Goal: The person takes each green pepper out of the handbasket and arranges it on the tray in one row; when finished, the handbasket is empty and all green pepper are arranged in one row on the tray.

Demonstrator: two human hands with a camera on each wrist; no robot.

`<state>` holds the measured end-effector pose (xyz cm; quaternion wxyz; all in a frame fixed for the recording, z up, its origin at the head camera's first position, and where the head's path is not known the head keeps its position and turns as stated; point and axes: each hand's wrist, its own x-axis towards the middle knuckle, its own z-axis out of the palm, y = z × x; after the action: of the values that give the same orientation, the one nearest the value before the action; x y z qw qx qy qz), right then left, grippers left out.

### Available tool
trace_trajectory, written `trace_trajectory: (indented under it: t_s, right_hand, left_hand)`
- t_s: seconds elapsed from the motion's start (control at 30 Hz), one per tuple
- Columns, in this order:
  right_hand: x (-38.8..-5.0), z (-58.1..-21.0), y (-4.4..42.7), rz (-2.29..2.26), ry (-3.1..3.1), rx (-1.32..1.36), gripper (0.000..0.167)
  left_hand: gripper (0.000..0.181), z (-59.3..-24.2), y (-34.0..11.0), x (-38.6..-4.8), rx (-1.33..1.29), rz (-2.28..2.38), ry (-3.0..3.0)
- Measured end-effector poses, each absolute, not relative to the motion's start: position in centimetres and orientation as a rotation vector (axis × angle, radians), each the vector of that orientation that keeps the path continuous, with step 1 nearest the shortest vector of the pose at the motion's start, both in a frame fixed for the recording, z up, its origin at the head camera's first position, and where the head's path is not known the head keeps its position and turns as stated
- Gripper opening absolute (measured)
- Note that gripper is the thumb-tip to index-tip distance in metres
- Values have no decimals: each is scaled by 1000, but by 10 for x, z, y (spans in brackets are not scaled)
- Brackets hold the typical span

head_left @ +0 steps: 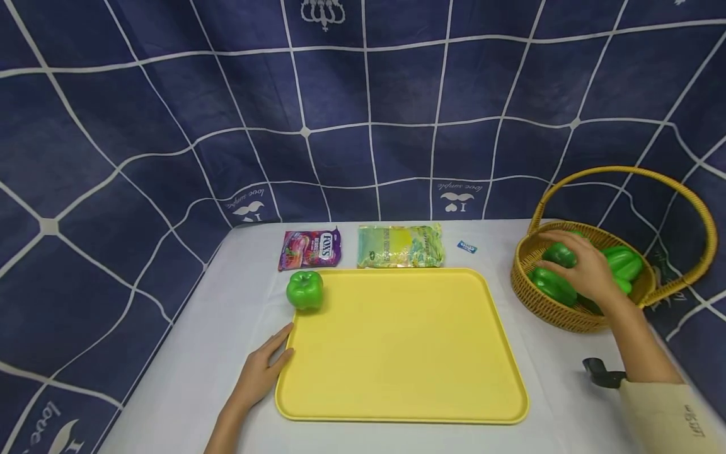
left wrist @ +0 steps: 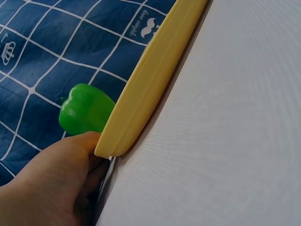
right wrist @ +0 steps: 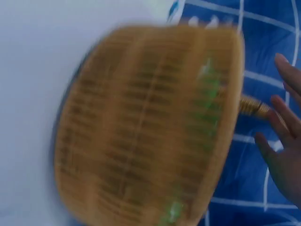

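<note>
My left hand (head_left: pixel 261 372) touches the left edge of the yellow tray (head_left: pixel 397 353), its fingers fairly straight. In the left wrist view the thumb lies against the tray's rim (left wrist: pixel 141 84). A green bell pepper (head_left: pixel 305 290) sits at the tray's back left corner. My right hand (head_left: pixel 584 268) is over the wicker basket (head_left: pixel 544 309), fingers spread and slightly bent. Between thumb and fingers a dark green vegetable (head_left: pixel 560 255) shows, in the basket. Around it lie green peppers (head_left: pixel 622 261). The right wrist view, blurred, shows the hand (right wrist: pixel 287 155) beside the basket's rim, holding nothing.
Behind the tray lie a purple Fox's candy bag (head_left: pixel 311 249), a green-yellow packet (head_left: pixel 400 246) and a small blue wrapper (head_left: pixel 467 246). The basket's tall handle (head_left: pixel 629 169) arches on the right. A black object (head_left: pixel 602 373) lies near the right forearm.
</note>
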<state>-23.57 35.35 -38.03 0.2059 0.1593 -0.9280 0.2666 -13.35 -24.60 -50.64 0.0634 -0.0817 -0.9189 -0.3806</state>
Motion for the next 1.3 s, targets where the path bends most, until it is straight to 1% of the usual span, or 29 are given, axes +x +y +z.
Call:
trace_trajectory:
  t_s: [0.23, 0.33, 0.5, 0.73, 1.0, 1.17, 1.3]
  right_hand:
    - [-253, -381, 401, 754, -2693, 629, 68]
    - [-260, -381, 414, 775, -2729, 698, 69]
    - [-266, -381, 427, 784, -2765, 806, 68]
    - [-272, -384, 433, 717, -2826, 958, 74]
    - [-271, -383, 433, 626, -2854, 896, 73]
    - [-268, -381, 433, 590, -2869, 803, 72]
    - [-265, -378, 433, 596, -2872, 730, 74]
  left_hand:
    - [51, -505, -245, -133, -234, -1167, -2773]
    - [52, -505, -245, -133, -223, -1172, -2783]
    - [52, -506, -244, -134, -206, -1188, -2797]
    - [52, -507, -245, -134, -211, -1202, -2783]
    - [52, -506, -244, -134, -202, -1198, -2785]
    - [52, -506, -244, -134, -193, -1198, -2786]
    - [52, -507, -245, -134, -192, -1192, -2786]
